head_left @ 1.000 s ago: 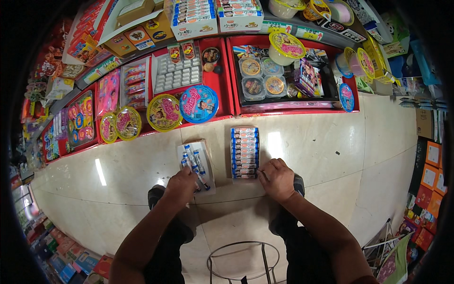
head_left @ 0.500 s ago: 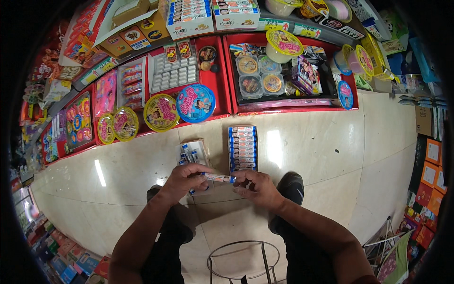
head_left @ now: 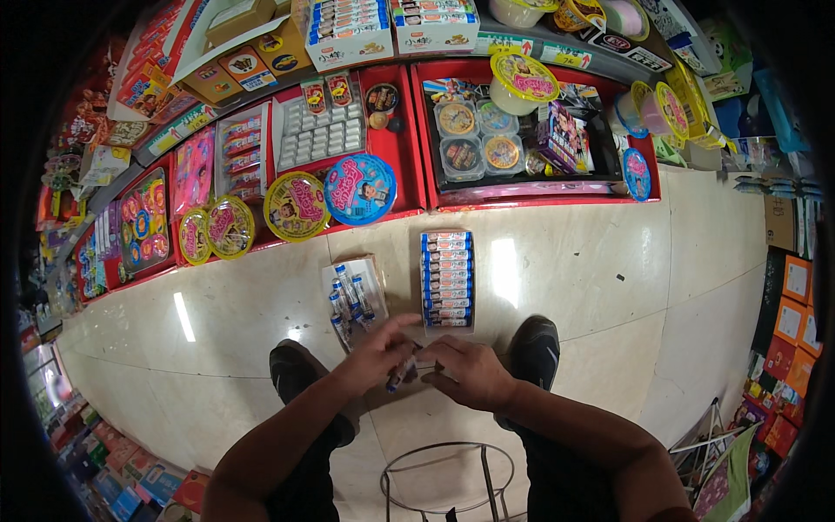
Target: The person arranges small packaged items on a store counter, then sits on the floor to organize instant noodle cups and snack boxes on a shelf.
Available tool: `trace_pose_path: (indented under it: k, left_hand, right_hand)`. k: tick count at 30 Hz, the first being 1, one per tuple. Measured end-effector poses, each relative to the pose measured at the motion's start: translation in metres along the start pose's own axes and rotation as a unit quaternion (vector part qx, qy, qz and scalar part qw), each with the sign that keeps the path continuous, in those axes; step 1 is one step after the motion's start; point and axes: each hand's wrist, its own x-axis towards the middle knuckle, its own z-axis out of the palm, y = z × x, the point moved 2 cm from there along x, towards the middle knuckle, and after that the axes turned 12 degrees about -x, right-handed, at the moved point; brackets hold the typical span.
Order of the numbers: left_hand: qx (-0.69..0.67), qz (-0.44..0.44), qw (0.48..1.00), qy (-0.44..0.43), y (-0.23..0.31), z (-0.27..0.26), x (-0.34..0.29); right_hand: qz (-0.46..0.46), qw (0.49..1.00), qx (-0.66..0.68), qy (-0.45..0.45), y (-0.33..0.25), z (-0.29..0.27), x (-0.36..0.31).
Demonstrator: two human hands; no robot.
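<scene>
My left hand (head_left: 376, 358) holds a small wrapped candy roll (head_left: 401, 375) with blue ends, tilted between my two hands. My right hand (head_left: 474, 372) is closed, its fingertips at the roll's upper end and partly hiding it. Just beyond my hands, a box of stacked rolls (head_left: 447, 278) lies on the floor, the white-and-blue rolls lined up in one column. To its left, a shallow open box (head_left: 374, 271) contains several loose rolls (head_left: 350, 296) lying at different angles.
Red display trays (head_left: 417, 202) with sweets, round tubs and a blue-lidded cup (head_left: 360, 190) run along the far side. My shoes (head_left: 533, 352) flank the work area. A round metal stool frame (head_left: 448, 446) stands between my legs. Orange boxes (head_left: 790, 320) are stacked at the right.
The candy roll has moved down and turned from nearly level to steeply tilted. My hands have come closer together and lower, uncovering more of both boxes.
</scene>
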Motion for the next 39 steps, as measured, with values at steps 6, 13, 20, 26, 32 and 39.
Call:
trace_pose_path:
  k: [6, 13, 20, 26, 32, 39]
  left_hand:
    - [0.059, -0.092, 0.993, -0.053, -0.019, 0.02, -0.005]
    - [0.038, -0.07, 0.997, -0.025, -0.03, 0.025, 0.008]
    - [0.035, 0.054, 0.991, 0.114, -0.043, -0.006, 0.016]
    - [0.294, 0.146, 0.941, 0.079, -0.046, -0.001, 0.019]
    - [0.405, 0.168, 0.898, 0.042, -0.038, 0.013, 0.021]
    - [0.431, 0.163, 0.886, 0.055, -0.037, 0.017, 0.025]
  right_hand:
    - [-0.039, 0.987, -0.154, -0.012, 0.003, 0.002, -0.014]
    - [-0.089, 0.972, -0.218, -0.002, 0.023, 0.0, -0.016]
    - [0.043, 0.962, -0.269, 0.033, 0.065, -0.018, -0.018]
    - [0.041, 0.946, -0.319, 0.045, 0.073, -0.005, -0.01]
    - [0.048, 0.944, -0.321, 0.056, 0.069, -0.002, -0.006]
    - [0.102, 0.946, -0.303, 0.045, 0.069, 0.0, -0.003]
